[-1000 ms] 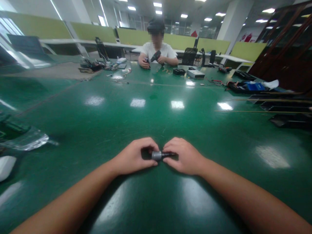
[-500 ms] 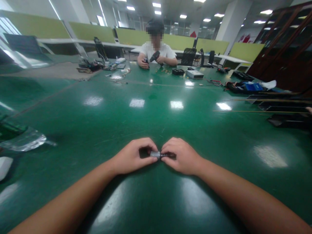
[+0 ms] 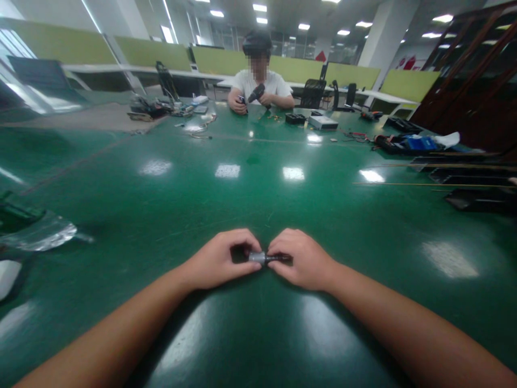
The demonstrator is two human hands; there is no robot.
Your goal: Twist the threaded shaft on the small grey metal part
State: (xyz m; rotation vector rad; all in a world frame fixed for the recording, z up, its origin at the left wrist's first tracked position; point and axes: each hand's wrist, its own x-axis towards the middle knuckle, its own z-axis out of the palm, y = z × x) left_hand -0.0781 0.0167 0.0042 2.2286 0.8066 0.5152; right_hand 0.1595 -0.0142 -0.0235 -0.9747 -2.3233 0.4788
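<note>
A short grey metal cylinder [image 3: 256, 257] lies sideways just above or on the green table, between my two hands; I cannot make out its kind. My left hand [image 3: 222, 261] is curled round it, fingertips and thumb closed on its upper and lower sides. From its right end runs a thin dark rod [image 3: 278, 258]. That rod is pinched between the fingers and thumb of my right hand [image 3: 302, 258], and its far end disappears into the palm. The fingertips of both hands are close together but apart.
The glossy green table [image 3: 250, 205] stretches ahead. Across it a person [image 3: 262, 83] holds a power drill [image 3: 256, 93]. A crumpled clear plastic piece [image 3: 44, 234] and a white object [image 3: 8, 277] are on my left. Black trays [image 3: 480, 199] with thin rods and a tool bag [image 3: 416, 144] lie right.
The thumb and fingers of my left hand have moved slightly further over the grey cylinder. My right hand keeps its pinch on the rod. The view has shifted a little.
</note>
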